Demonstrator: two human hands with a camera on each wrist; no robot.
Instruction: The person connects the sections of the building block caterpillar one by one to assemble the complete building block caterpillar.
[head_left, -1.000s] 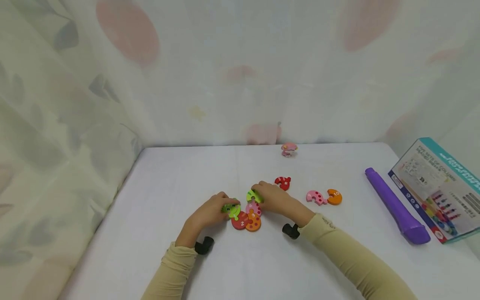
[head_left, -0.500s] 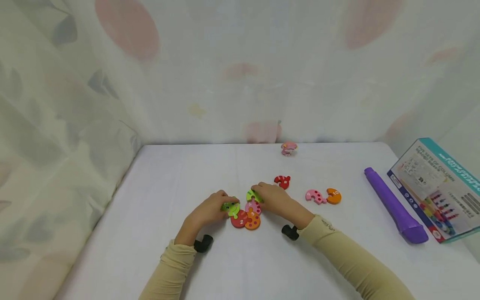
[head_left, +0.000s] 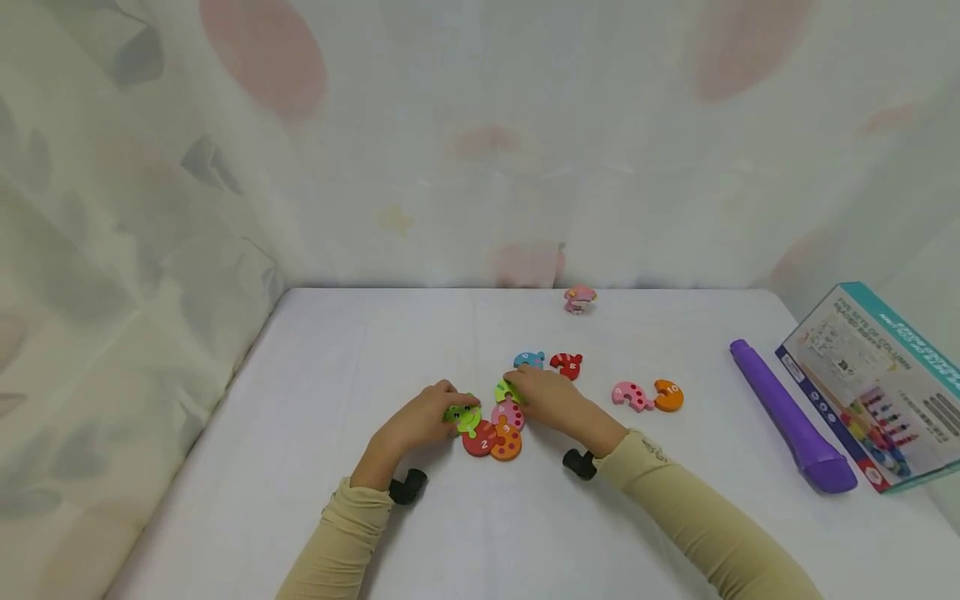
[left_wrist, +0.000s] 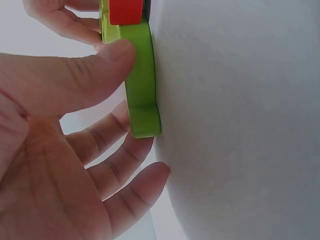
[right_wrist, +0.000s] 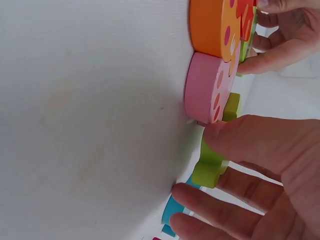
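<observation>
- grip check, left 1st?
- left grip (head_left: 420,417) is pinching the green face pc (head_left: 469,418): left thumb (left_wrist: 95,75) on its side edge, fingers behind it.
- & right grip (head_left: 555,400)?
- pinching the lime striped pc (head_left: 504,388), right thumb (right_wrist: 260,140) vs. fingers, same style.
- where's all that sitting?
- abt mid tabletop (head_left: 487,533), btwn both hands. chain runs in a u: green face pc, then red no. 2 pc (head_left: 477,440), orange spotted pc (head_left: 507,445), pink spotted pc (head_left: 507,414), w/ lime striped pc up against the far end of the pink one.
- lime one locked in?
- can't tell, right thumb hides part of that join.
- ok. what's nr the right hand?
- blue pc (head_left: 529,359) just past its fingertips, striped red pc (head_left: 566,365) next to that. further right, a pink dotted pc (head_left: 632,396) touching orange no. 10 pc (head_left: 669,396).
- other stuff?
- small pink figurine (head_left: 579,299) nr the back edge. far right: long purple thing (head_left: 791,417), lying at a slant, & a box (head_left: 873,383) w/ teal edge just beside it. black gadget (head_left: 408,487) at left wrist, 2nd black gadget (head_left: 579,464) at right wrist. both sleeves tan.
</observation>
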